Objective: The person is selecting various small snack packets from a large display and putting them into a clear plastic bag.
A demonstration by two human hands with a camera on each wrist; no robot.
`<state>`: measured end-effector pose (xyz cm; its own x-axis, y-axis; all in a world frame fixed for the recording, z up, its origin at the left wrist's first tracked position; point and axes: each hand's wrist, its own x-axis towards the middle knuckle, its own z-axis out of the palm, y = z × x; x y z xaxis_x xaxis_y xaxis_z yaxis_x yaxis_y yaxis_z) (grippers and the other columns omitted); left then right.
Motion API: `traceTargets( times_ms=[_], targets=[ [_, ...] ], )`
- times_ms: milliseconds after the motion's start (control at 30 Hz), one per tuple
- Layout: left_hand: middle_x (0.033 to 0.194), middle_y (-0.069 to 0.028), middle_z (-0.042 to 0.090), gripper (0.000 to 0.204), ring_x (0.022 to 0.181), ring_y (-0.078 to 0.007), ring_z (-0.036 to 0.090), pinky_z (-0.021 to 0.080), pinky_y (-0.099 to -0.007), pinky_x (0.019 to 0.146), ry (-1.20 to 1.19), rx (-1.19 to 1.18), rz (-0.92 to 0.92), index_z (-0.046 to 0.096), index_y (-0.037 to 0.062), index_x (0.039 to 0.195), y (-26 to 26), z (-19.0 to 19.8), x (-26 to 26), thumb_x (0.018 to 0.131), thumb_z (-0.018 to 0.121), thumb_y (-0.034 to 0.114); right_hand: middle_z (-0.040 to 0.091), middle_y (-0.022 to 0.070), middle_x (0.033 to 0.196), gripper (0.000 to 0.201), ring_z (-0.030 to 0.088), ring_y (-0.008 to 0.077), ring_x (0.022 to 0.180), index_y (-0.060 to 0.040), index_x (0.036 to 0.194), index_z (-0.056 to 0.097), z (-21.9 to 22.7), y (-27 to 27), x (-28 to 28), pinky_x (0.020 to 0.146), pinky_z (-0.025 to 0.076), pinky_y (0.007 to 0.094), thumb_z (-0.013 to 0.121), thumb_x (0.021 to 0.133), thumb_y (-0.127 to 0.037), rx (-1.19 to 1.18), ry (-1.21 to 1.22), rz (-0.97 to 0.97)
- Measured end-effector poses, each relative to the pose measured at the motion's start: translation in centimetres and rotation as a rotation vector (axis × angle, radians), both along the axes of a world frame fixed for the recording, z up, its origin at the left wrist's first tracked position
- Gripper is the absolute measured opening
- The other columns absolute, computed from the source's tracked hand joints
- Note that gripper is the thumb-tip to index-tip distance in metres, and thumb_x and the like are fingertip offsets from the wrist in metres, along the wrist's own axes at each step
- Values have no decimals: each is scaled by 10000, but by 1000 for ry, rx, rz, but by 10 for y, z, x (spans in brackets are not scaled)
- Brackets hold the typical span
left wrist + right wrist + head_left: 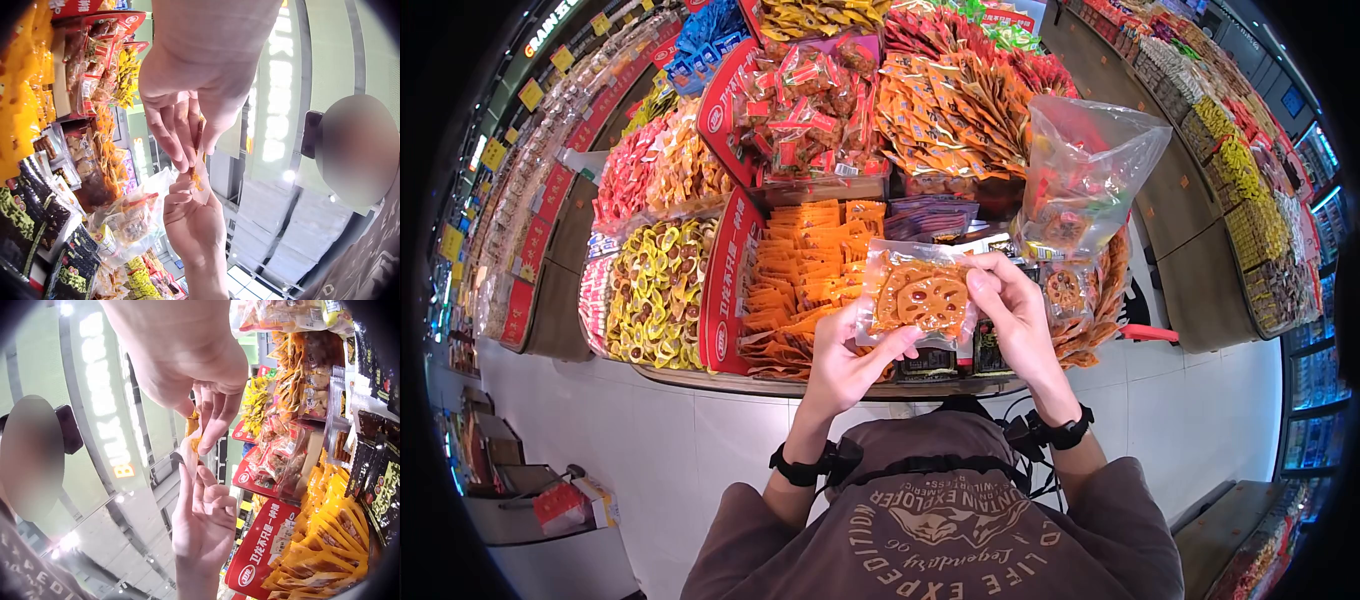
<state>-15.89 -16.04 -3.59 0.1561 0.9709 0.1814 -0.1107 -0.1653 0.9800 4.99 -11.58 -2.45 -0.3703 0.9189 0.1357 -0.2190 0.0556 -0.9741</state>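
Observation:
A clear sealed packet of orange-brown lotus root slices [920, 298] is held up over the front of a snack display. My left hand [847, 352] pinches its lower left side, thumb across the front. At the upper right edge, my right hand [1012, 312] pinches it between thumb and fingers. Both wrist views show the packet [197, 169] edge-on, with fingers on its two faces. Directly behind it in the head view are orange snack packets [805, 265] and dark purple packets [930, 217], partly covered by the packet and hands.
A clear plastic bag [1090, 150] with packets inside stands on the display's right side. Red dividers [730, 285] separate the bins. Yellow-wrapped sweets [655, 290] fill the left bin, and black packets [381, 469] lie at the front. Further shelves [1240, 200] line the right aisle.

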Motion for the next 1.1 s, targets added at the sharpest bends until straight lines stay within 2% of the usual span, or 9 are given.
traceTargets(
  times_ms=[300,633,733,767,833,867,900,933,1100],
  targets=[
    [927,-83,694,164,781,-125,671,532,-257,701,-34,13,-79,631,-70,1026,-1,-2,1,885,690,-12,613,28,772,266,585,76,618,23,1187,556,1,0,2,565,490,233,496,1040,-190,0,23,-46],
    [918,-88,692,151,795,-130,682,527,-240,659,3,4,-14,642,-65,1041,-2,0,3,910,665,7,644,27,836,264,596,62,694,8,1192,565,1,-3,1,594,498,228,566,1009,-181,13,-5,-53],
    [927,-90,692,159,809,-138,688,541,-245,657,11,-10,67,643,-68,1053,-2,-1,3,915,659,8,648,15,895,260,595,58,807,-14,1149,601,0,-3,-7,632,502,219,639,965,-194,170,-177,-265],
    [933,-92,693,162,814,-143,691,550,-249,661,20,3,115,643,-70,1056,-2,-2,2,914,660,5,648,15,895,260,595,58,807,-14,1149,601,-2,-3,-6,632,502,219,639,965,-194,170,-177,-264],
    [1014,-134,694,181,870,-166,693,561,-254,707,13,53,145,649,-53,1071,-1,-10,-1,894,673,-19,649,36,918,299,605,66,807,-10,1204,575,-5,-2,-2,625,510,227,636,967,-183,264,-384,-305],
    [1055,-164,682,187,880,-197,696,562,-273,707,8,167,164,646,-58,1067,1,-13,-2,885,669,-28,649,36,918,299,605,66,807,-10,1204,575,-4,-2,0,625,510,227,636,967,-183,265,-383,-306],
    [1097,-194,670,192,891,-228,700,563,-291,707,2,281,183,642,-63,1064,2,-14,-3,875,666,-36,648,39,932,312,611,74,811,-13,1241,550,-2,-3,2,625,521,232,612,980,-173,119,-280,-175],
    [1155,-222,645,219,984,-269,678,546,-344,852,59,372,161,648,-57,1045,4,-14,-7,830,682,-75,646,42,947,327,617,82,815,-16,1277,525,-1,-5,2,624,532,237,588,992,-163,-28,-176,-43],
    [1179,-191,652,306,1076,-252,645,512,-346,913,142,444,206,709,0,1025,5,-13,-11,755,664,-136,620,82,1171,375,632,122,952,-18,1390,421,4,-10,-5,681,571,255,477,1031,-110,99,-64,49]
  ],
)
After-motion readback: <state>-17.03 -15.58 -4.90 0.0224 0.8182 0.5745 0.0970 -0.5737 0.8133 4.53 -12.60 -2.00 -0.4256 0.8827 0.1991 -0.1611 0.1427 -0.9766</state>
